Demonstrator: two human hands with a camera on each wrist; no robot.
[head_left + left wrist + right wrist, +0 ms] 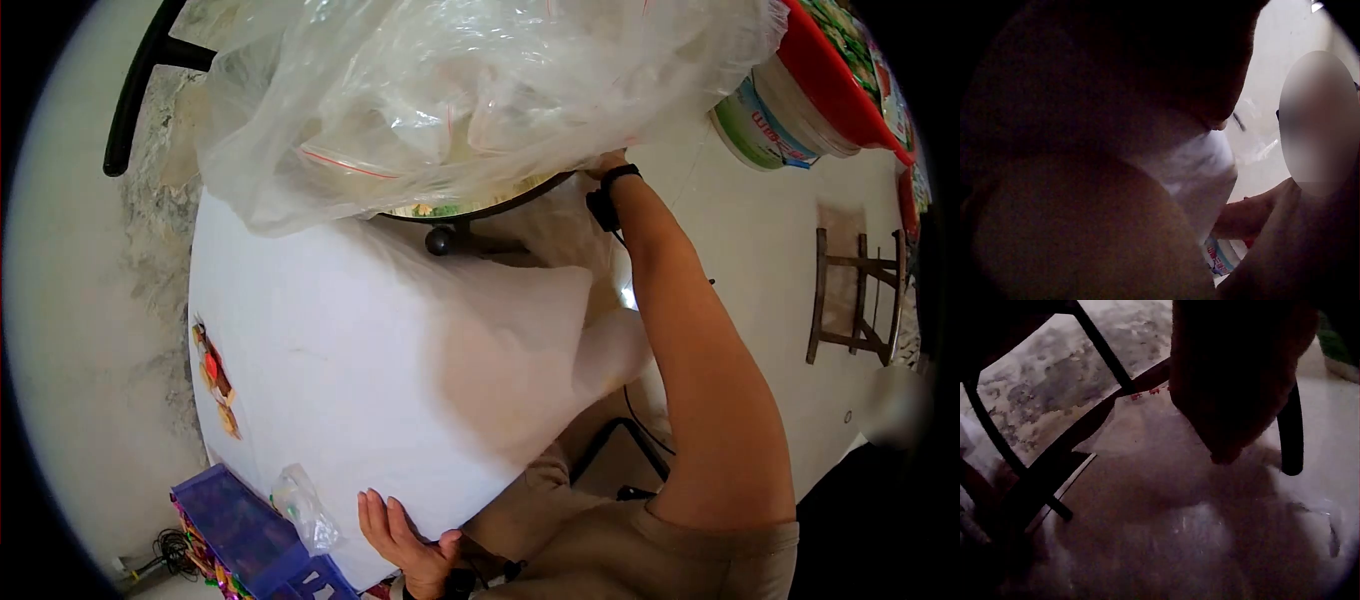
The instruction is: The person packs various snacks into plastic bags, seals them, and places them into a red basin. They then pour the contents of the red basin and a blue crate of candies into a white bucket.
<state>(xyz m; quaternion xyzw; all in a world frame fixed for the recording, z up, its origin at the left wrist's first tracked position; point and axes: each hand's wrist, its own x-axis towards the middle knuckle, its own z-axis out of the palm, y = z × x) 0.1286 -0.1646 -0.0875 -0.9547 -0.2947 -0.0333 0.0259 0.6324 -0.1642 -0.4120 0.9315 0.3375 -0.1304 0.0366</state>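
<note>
My left hand (405, 545) rests with fairly straight fingers on the near edge of a white-covered table (370, 350); its own wrist view is mostly dark. My right hand (608, 165) reaches out to a large heap of clear plastic bags (480, 90), which hides most of its fingers. The bags lie on a round, dark-rimmed surface with a pattern (480, 208). In the right wrist view the hand (1235, 381) is a dark shape over clear plastic (1191, 506), and I cannot tell whether it grips anything.
Small packaged items (213, 375) lie on the table's left side. A small clear bag (305, 510) sits beside a blue plastic basket (235, 530). To the right are a bucket (765, 115), a red basin (830, 75) and a wooden stool (858, 290) on the floor.
</note>
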